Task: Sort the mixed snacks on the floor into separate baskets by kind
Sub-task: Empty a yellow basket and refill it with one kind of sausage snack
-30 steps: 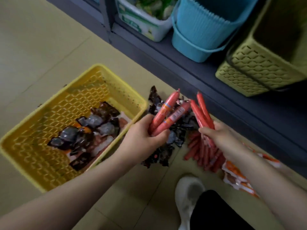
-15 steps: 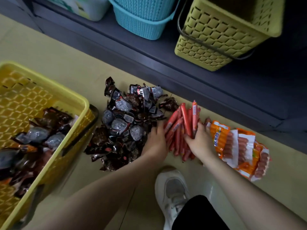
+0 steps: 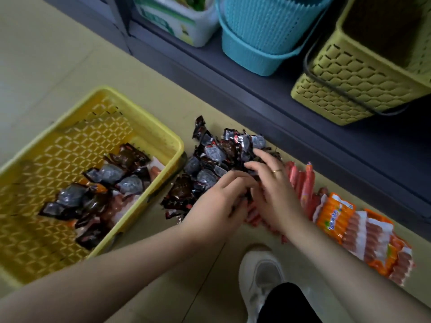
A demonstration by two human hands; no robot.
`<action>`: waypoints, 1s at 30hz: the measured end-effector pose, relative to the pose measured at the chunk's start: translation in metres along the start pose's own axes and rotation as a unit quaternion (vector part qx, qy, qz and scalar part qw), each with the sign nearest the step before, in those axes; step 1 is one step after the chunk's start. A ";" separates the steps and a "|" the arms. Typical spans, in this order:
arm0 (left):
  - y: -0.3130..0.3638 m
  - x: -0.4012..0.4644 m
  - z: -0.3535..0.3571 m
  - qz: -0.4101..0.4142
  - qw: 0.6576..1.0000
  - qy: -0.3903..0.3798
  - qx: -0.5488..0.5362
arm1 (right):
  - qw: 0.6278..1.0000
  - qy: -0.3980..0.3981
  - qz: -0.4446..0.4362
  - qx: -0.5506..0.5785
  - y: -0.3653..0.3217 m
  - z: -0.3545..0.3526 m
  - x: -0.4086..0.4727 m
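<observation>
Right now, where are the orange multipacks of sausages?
In the head view, the orange multipacks lie on the floor at the right, below the dark shelf edge. The loose red sausage sticks lie just to their left.

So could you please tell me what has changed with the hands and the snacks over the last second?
A second ago each hand held red sausage sticks up in the air. Those have since been set down in the loose sausages on the floor. Both the left hand and the right hand have shifted left onto the dark packet pile; whether either has a grip is unclear. The yellow basket and the orange sausage packs are unchanged.
</observation>
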State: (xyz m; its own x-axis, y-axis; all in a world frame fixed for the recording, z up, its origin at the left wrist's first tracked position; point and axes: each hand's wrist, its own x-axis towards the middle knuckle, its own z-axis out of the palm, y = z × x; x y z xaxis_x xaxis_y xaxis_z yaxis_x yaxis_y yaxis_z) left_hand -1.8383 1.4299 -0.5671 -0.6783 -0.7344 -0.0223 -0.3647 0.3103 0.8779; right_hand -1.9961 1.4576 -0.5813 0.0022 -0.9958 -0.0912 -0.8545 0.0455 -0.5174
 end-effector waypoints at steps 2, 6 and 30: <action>0.008 -0.017 -0.034 0.018 0.998 0.058 0.016 | 0.996 0.003 -0.084 0.025 -0.034 -0.005 0.020; -0.010 -0.058 -0.088 -0.053 0.980 0.173 0.082 | 0.973 0.012 -0.226 0.036 -0.098 0.004 0.054; -0.139 -0.092 -0.140 -0.500 0.769 -0.162 0.364 | 0.771 -0.521 -0.226 -0.289 -0.187 0.145 0.152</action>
State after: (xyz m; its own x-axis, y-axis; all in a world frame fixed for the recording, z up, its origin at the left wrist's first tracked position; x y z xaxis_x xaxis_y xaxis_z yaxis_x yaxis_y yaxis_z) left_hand -1.6356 1.3697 -0.6201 0.0936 -0.6728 -0.7339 -0.9875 0.0311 -0.1544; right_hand -1.7610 1.3093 -0.6214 0.5259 -0.2831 -0.8020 -0.7329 -0.6294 -0.2584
